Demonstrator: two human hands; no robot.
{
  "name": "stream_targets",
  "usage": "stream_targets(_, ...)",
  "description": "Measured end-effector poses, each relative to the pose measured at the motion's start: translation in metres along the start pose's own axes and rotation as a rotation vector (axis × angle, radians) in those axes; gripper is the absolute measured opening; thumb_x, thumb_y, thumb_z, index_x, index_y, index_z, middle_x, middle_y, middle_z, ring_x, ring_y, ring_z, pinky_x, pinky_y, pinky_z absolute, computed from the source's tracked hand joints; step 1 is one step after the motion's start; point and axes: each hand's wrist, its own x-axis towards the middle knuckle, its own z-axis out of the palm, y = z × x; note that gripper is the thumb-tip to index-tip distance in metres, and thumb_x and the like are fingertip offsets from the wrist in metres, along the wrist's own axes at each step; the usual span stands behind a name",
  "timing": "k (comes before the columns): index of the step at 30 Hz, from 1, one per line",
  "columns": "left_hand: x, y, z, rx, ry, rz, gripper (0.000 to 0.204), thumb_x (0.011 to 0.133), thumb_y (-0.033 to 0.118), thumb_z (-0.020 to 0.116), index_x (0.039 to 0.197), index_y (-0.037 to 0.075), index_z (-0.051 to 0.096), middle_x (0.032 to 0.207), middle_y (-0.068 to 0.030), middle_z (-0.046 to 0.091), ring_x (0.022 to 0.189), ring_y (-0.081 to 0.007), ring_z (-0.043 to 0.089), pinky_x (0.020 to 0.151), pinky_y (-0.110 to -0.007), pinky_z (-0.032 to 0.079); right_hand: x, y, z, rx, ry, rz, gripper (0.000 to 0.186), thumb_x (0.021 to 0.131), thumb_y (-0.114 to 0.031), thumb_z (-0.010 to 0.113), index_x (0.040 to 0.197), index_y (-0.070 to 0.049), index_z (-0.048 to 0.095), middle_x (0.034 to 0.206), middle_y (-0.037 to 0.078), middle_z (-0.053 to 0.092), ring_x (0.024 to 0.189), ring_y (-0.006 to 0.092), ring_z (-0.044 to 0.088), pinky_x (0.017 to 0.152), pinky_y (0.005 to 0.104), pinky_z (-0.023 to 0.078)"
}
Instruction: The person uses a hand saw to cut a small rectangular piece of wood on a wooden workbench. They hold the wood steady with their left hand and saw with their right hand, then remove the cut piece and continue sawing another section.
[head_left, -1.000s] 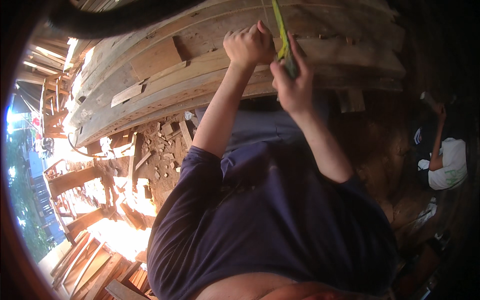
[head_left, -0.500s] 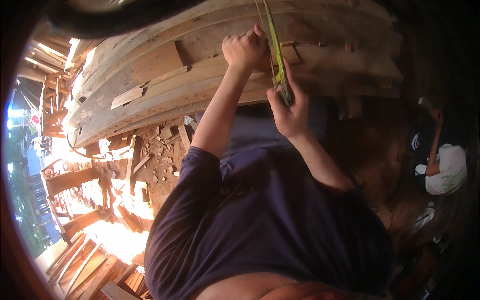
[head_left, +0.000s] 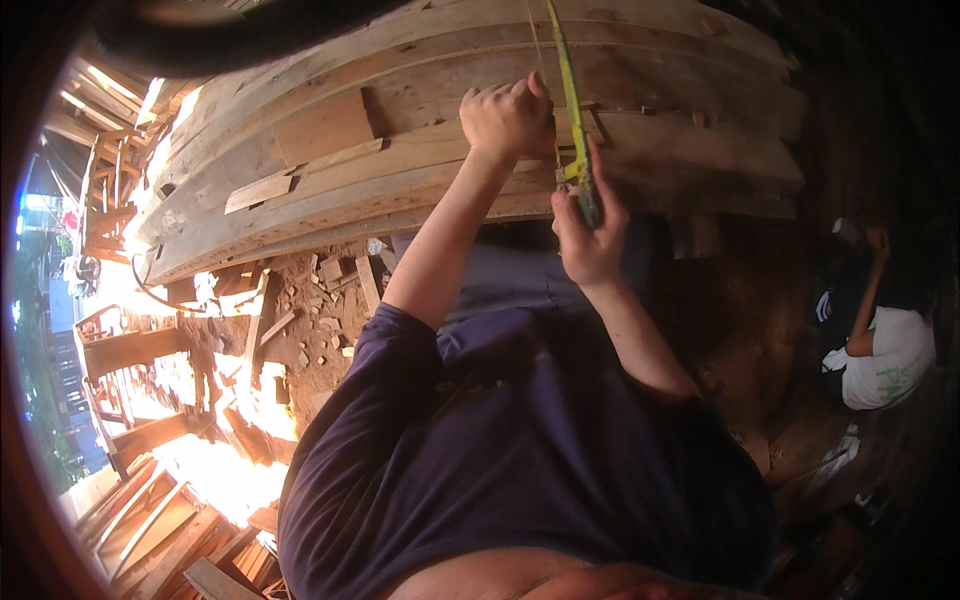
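Note:
My left hand (head_left: 503,122) rests on the stack of wooden planks (head_left: 690,160) with its fingers curled; what they grip is hidden. Beside it, on the right, my right hand (head_left: 590,240) is wrapped round the handle of a yellow-green bow saw (head_left: 568,75), whose thin blade runs away from me alongside my left hand. A loose flat board (head_left: 322,128) and a short strip of wood (head_left: 258,193) lie on the planks to the left.
Wood scraps (head_left: 330,323) are scattered on the dirt ground below the planks. Piles of boards and wooden frames (head_left: 130,350) stand at the left in bright sunlight. Another person (head_left: 882,355) in a white shirt works low at the right, an arm raised toward a pale object.
My right hand and the saw have moved toward me compared with a second earlier. My left hand has shifted slightly back toward me, still curled. The co-worker appears slightly lower in view.

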Motion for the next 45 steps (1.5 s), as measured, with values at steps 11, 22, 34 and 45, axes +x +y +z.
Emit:
stream_targets(11,0.004,-0.014,0.008,0.1,-0.08,-0.077,0.045,0.1,0.027,0.065,0.056,0.018,0.06,0.053,-0.0058,0.064,0.045,-0.0284,0.062,0.051,-0.042,0.045,0.009,0.0,0.012,-0.041,-0.022,0.05,0.07,0.102,-0.007,0.063,0.166,0.004,0.037,0.109,0.002,0.066,0.09,0.0054,0.059,0.084,0.0225,0.049)
stream_targets(22,0.0,-0.013,0.004,0.036,-0.038,-0.002,0.048,0.1,0.027,0.065,0.053,0.018,0.059,0.051,-0.0065,0.063,0.042,-0.028,0.061,0.049,-0.041,0.044,0.013,-0.017,0.004,0.026,-0.038,0.114,0.073,0.1,-0.006,0.066,0.167,0.002,0.036,0.086,-0.006,0.058,0.071,0.001,0.047,0.066,0.0217,0.044)
stream_targets(34,-0.003,-0.007,-0.005,-0.031,0.009,0.015,0.045,0.1,0.025,0.066,0.055,0.018,0.06,0.049,-0.0037,0.059,0.042,-0.0271,0.059,0.048,-0.038,0.046,0.04,-0.009,0.004,0.213,-0.044,0.177,0.071,0.101,-0.004,0.064,0.168,-0.004,0.037,0.08,-0.008,0.053,0.061,0.0004,0.047,0.052,0.0207,0.041)
stream_targets(45,-0.006,-0.014,0.006,0.031,-0.016,-0.003,0.046,0.097,0.028,0.068,0.054,0.019,0.059,0.05,-0.0046,0.062,0.043,-0.0267,0.062,0.049,-0.041,0.044,0.007,-0.023,-0.001,0.214,-0.018,0.179,0.072,0.101,-0.004,0.064,0.168,-0.001,0.037,0.077,-0.008,0.051,0.06,0.0005,0.045,0.055,0.0201,0.041)
